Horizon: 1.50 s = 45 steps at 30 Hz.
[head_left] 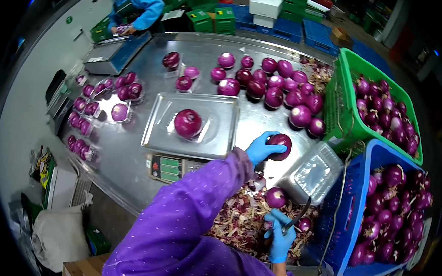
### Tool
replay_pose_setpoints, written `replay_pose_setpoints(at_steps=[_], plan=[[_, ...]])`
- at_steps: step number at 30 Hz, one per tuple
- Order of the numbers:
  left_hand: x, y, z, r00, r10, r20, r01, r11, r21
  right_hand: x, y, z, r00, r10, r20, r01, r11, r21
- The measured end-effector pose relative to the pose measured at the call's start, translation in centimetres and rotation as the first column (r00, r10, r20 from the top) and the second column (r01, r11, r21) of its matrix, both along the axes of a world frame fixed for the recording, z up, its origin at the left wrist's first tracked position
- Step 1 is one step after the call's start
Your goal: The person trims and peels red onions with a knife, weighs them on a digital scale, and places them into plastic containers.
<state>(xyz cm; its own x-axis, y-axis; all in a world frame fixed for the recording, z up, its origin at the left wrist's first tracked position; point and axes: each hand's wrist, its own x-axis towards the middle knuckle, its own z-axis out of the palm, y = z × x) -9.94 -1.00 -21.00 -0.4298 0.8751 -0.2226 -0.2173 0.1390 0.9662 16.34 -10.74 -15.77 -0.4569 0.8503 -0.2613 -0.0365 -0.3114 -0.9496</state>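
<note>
My left hand [262,149], in a blue glove, is closed around a red onion [281,146] above the steel table. In my right hand [279,236], also gloved in blue, is a knife [300,215] with a dark blade pointing up and to the right. A loose red onion [276,197] sits just above the right hand, with peeled skins [241,215] spread around it. Left of my hands, a large red onion [187,123] rests on the steel tray of a weighing scale [169,169].
Several peeled onions [275,81] stand at the table's back. Packed onions [128,91] are on the left. A stack of clear plastic trays [314,171] leans near the green crate [341,89] and blue crate [356,197] of onions. A person [142,4] works beyond the far left corner.
</note>
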Motion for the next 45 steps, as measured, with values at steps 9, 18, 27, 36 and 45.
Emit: replay_pose_setpoints(at_steps=[9, 18, 27, 36, 45], plan=[[-1.7, -15.4, 8.6, 0.957, 0.257, 0.132, -0.284, 0.918, 0.276, -15.5, 2.5, 4.5, 0.905, 0.390, -0.172, -0.339, 0.903, 0.264], [-17.6, -23.1, 10.3, 0.739, 0.589, -0.328, -0.533, 0.808, 0.251, -24.3, -0.3, 4.7, 0.853, 0.516, -0.076, -0.482, 0.836, 0.261], [-21.5, -21.4, 2.3, 0.655, 0.721, -0.228, -0.663, 0.692, 0.285, -34.5, 0.8, -1.3, 0.849, 0.469, 0.242, -0.503, 0.580, 0.641], [-22.7, -21.0, 1.8, 0.758, 0.539, -0.367, -0.484, 0.842, 0.237, -31.4, 0.9, -0.6, 0.853, 0.503, 0.143, -0.487, 0.664, 0.568], [-23.6, -21.0, 3.0, 0.844, 0.469, -0.259, -0.460, 0.882, 0.101, -30.2, 2.1, -1.7, 0.971, 0.228, 0.070, -0.237, 0.956, 0.173]])
